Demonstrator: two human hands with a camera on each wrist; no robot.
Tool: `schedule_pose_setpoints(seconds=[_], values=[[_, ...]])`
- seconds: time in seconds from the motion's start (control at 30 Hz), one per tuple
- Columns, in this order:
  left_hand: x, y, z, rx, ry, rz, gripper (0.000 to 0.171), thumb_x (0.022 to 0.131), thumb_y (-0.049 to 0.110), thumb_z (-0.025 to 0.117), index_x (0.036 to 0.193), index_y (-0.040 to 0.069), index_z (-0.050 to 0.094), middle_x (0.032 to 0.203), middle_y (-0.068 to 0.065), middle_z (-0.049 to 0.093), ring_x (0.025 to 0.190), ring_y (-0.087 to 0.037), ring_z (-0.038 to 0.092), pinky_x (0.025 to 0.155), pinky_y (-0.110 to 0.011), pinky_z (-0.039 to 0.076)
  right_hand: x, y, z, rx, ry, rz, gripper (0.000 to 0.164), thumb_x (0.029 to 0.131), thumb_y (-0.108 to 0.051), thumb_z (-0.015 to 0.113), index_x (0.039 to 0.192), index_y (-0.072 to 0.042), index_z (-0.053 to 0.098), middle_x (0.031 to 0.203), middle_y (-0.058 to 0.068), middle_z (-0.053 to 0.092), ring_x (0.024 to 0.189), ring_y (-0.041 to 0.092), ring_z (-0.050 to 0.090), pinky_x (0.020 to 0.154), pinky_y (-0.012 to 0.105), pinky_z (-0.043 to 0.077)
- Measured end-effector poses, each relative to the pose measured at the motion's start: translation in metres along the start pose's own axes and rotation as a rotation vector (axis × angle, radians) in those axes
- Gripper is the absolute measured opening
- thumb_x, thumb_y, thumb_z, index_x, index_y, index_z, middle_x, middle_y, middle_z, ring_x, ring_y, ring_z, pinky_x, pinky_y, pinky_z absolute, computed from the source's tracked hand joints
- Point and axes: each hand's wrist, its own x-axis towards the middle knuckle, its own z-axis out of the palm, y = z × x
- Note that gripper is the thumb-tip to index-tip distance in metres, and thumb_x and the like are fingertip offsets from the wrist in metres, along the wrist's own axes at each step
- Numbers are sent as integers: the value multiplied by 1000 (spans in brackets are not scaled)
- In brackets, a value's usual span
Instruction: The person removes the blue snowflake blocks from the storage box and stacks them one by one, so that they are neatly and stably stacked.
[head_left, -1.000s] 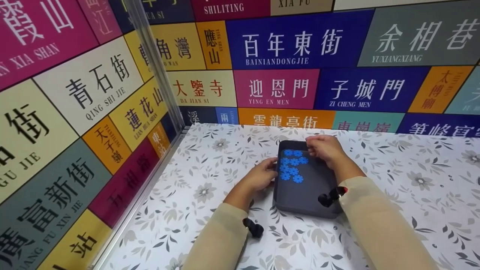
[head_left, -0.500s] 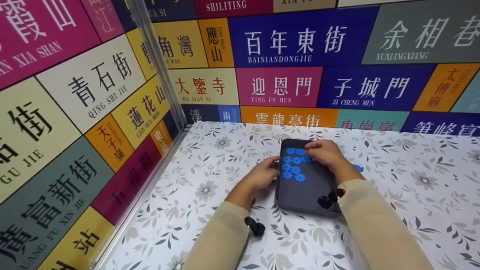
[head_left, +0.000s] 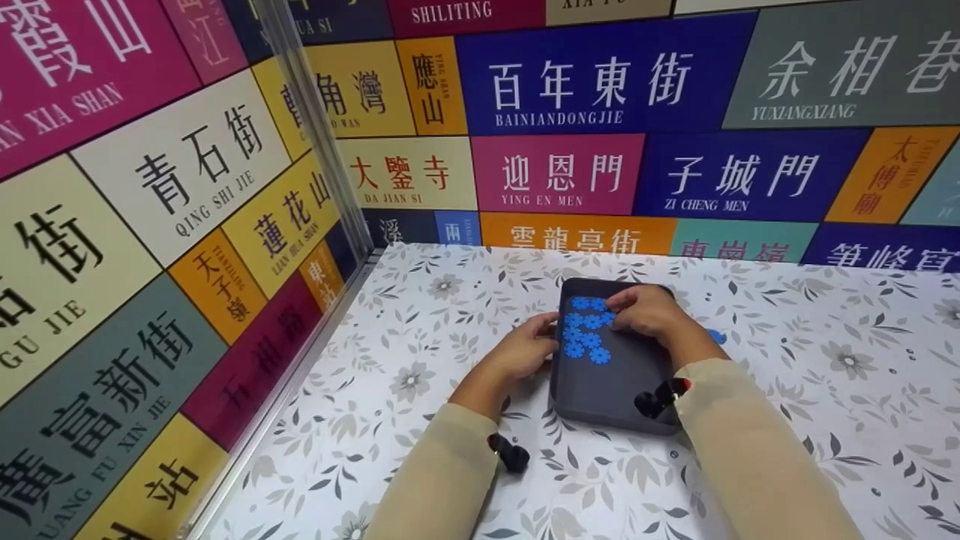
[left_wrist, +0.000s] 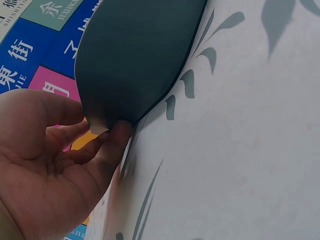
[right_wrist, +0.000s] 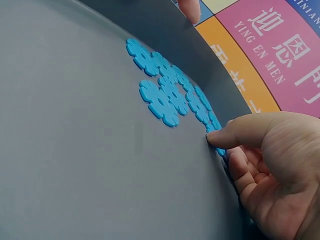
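Note:
A dark grey tray (head_left: pixel 615 390) lies on the table with several flat blue flower-shaped discs (head_left: pixel 589 350) along its left and far part. In the head view my left hand (head_left: pixel 525 350) is at the tray's left side; the left wrist view shows its thumb and fingers gripping the tray wall (left_wrist: pixel 135 60) near a corner. My right hand (head_left: pixel 645 311) is over the far part of the tray. In the right wrist view its thumb and curled fingers pinch a blue disc (right_wrist: pixel 221 151) at the end of the group, the thumb partly hiding it.
Another blue piece (head_left: pixel 718 336) lies on the table just right of the tray, partly behind the right wrist. The floral-patterned tabletop (head_left: pixel 795 315) meets sign-covered walls (head_left: pixel 555 176) at the back and left. A clear strip (head_left: pixel 315 150) runs along the corner.
My right hand has moved from the tray's far right rim inward and slightly nearer, over the blue discs. The blue piece right of the tray has come into view. My left hand stays put.

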Motion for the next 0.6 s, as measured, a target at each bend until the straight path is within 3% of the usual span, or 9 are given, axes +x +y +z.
schedule_pose_setpoints(seconds=[0.3,0.6], values=[[3,-1,-1,26,12,-28,63,101,5,56,162,15,47,158,-13,57,136,-27,63,101,-41,61,0,-1,0,-34,23,-9,46,86,-8,81,131,-4,73,127,19,69,104,24,60,80,26,52],[2,-1,-2,17,5,-36,63,100,4,56,162,16,47,158,-14,56,135,-27,62,101,-41,61,3,1,4,-71,51,-46,41,86,-11,85,126,-3,76,104,6,64,95,21,57,77,27,49]])
